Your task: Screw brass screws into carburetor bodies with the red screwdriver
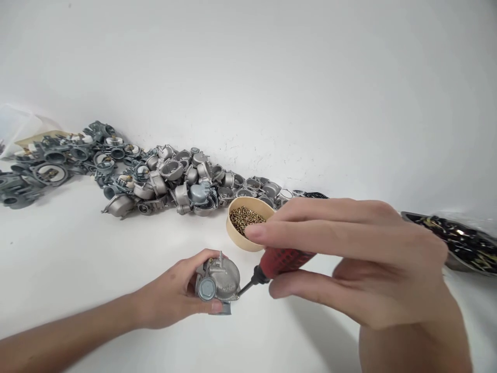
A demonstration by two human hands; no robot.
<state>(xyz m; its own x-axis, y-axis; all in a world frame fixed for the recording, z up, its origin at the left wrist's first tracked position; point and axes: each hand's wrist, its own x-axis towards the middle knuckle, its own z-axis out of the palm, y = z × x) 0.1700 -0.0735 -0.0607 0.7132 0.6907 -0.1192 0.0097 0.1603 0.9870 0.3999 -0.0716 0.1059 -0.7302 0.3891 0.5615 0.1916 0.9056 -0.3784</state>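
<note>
My left hand [171, 295] grips a grey metal carburetor [223, 277] from its left side, with the rounded bowl facing up and the thumb on the near edge. My right hand [373, 264] is closed around the red handle of a screwdriver [285, 260]. The screwdriver's tip meets the right corner of the carburetor, where a small brass-coloured screw seems to sit. Just beyond the tool, a round tan tub [237, 238] holds many small brass-coloured screws [245, 217]; my right fingers cover part of its rim.
A heap of bowl-shaped metal covers [171, 171] lies along the wall. Left of it are piled carburetor bodies [77, 153] with white parts inside. At the right stands a tray [462, 238] of black and brass-coloured pieces. A translucent bag [19, 124] is at the far left.
</note>
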